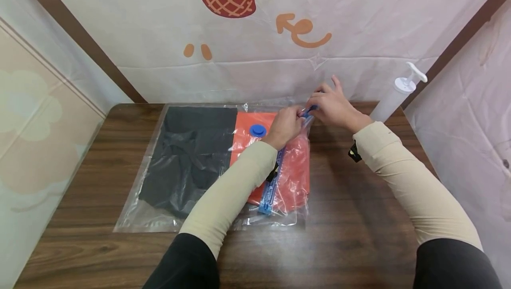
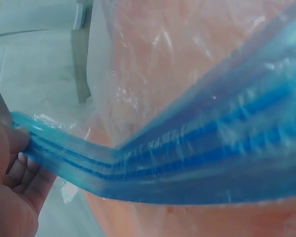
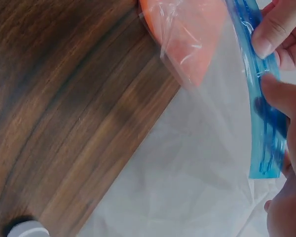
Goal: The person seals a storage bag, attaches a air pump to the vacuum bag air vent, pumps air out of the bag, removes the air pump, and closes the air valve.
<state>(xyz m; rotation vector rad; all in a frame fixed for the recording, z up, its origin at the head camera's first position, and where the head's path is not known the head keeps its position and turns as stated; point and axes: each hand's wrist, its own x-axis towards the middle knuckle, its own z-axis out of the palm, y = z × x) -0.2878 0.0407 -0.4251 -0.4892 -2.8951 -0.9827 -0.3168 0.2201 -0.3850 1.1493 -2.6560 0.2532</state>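
Note:
A clear vacuum storage bag (image 1: 131,200) lies on the table, with dark and orange-red folded cloth inside. A round blue valve (image 1: 257,130) sits over the orange part. The bag's blue zip strip (image 2: 187,158) is lifted at its far end. My left hand (image 1: 285,125) pinches this strip between thumb and fingers. Just beyond it, nearer the strip's end, my right hand (image 1: 331,105) pinches the same strip (image 3: 259,64), thumb on top. A small dark blue piece under the right thumb is partly hidden; its kind is unclear.
A white hand pump (image 1: 393,96) stands at the table's back right corner. Wood-grain table (image 1: 351,236) surface extends right of and in front of the bag. A printed white cloth (image 1: 255,72) hangs behind the table, with more cloth at both sides.

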